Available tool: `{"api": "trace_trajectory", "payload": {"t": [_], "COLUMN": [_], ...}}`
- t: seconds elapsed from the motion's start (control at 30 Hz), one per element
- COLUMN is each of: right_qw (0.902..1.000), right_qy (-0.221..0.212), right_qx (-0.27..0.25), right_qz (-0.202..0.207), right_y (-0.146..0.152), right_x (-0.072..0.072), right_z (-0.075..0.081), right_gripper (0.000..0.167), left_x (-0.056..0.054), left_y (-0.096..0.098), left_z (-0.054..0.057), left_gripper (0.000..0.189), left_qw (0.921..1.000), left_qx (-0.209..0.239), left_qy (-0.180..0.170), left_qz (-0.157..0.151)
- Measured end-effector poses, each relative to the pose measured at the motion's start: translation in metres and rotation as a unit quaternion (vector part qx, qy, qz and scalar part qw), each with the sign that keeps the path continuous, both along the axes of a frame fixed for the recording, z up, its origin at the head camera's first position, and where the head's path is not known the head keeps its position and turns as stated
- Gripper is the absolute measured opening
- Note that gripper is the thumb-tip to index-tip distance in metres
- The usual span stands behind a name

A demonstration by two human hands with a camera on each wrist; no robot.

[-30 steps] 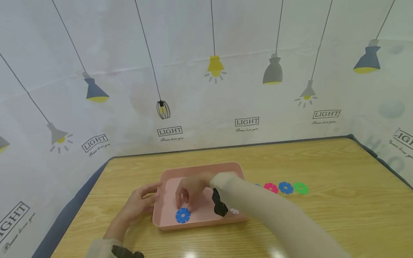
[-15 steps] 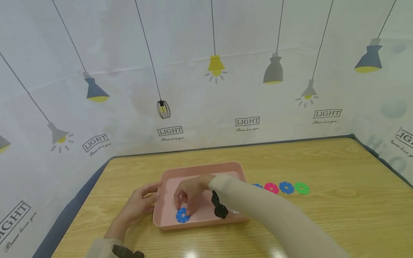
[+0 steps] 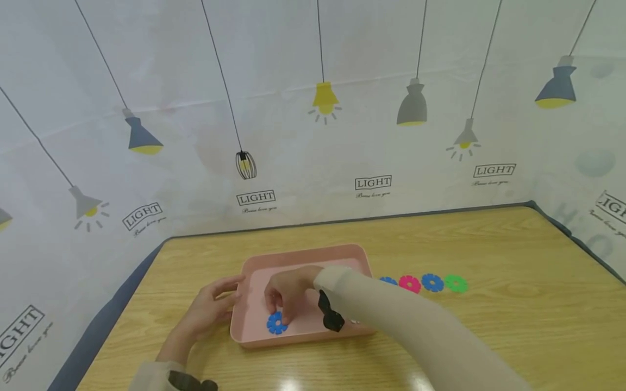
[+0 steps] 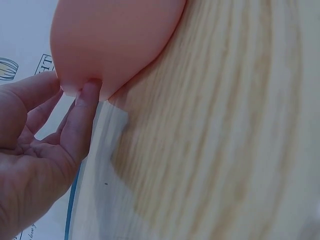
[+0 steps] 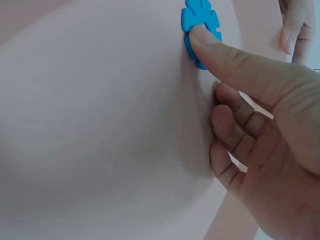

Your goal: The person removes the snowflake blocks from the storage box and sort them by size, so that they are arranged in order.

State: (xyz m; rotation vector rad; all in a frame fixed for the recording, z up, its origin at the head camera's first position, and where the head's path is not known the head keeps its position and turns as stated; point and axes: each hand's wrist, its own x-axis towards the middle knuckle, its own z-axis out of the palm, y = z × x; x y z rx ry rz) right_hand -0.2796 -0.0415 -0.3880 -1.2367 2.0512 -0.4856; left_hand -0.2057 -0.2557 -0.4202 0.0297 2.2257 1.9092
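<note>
My left hand (image 3: pixel 210 305) holds the left end of the pink tray (image 3: pixel 303 254); in the left wrist view its fingertips and thumb meet the tray's wall (image 4: pixel 115 35). Inside the tray, near the front left, my right hand (image 3: pixel 288 290) pinches a blue flower-shaped plastic disc (image 3: pixel 277 323) with slotted edges. The right wrist view shows the thumb lying over that blue disc (image 5: pixel 202 17), the other fingers curled beneath. A white disc (image 3: pixel 355 321) at the tray's front right is mostly hidden by the right wrist.
On the wooden table (image 3: pixel 489 336), right of the tray, several discs lie in a row: a partly covered blue disc (image 3: pixel 388 281), a pink disc (image 3: pixel 409 284), another blue disc (image 3: pixel 432 282) and a green disc (image 3: pixel 456 283). A lamp-printed cloth (image 3: pixel 293 125) stands behind.
My right thumb has moved onto the blue disc, and the disc has shifted very slightly up in view. My left hand stays at the tray's end.
</note>
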Motion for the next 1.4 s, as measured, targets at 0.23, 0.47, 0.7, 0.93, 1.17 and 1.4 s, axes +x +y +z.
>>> {"api": "trace_trajectory", "payload": {"t": [0.23, 0.47, 0.7, 0.93, 1.17, 1.4], "right_qw": [0.9990, 0.9983, 0.9950, 0.9865, 0.9736, 0.9597], "right_qy": [0.040, 0.034, 0.008, -0.020, -0.020, -0.011], "right_qx": [0.016, -0.045, -0.081, -0.129, -0.179, -0.186], "right_qz": [-0.015, -0.016, -0.057, -0.098, -0.141, -0.211], "right_y": [0.000, 0.011, 0.045, 0.088, 0.152, 0.220], "right_x": [-0.002, -0.012, -0.008, -0.007, -0.007, -0.003], "right_z": [0.001, -0.006, 0.011, 0.035, 0.040, 0.034], "right_gripper": [0.019, 0.023, 0.018, 0.015, 0.015, 0.020], "left_x": [0.000, -0.001, 0.000, 0.001, 0.000, 0.001], "left_y": [0.000, 0.001, 0.002, 0.002, 0.002, 0.000], "left_z": [0.001, 0.000, -0.001, 0.000, 0.000, -0.002], "left_gripper": [0.045, 0.045, 0.046, 0.048, 0.047, 0.048], "left_qw": [1.0000, 1.0000, 0.9999, 0.9999, 0.9999, 0.9998], "left_qx": [0.002, 0.000, 0.004, 0.013, 0.007, 0.012], "left_qy": [0.001, 0.001, 0.008, 0.005, 0.009, 0.008], "left_qz": [0.001, 0.002, -0.006, -0.005, -0.006, -0.009]}}
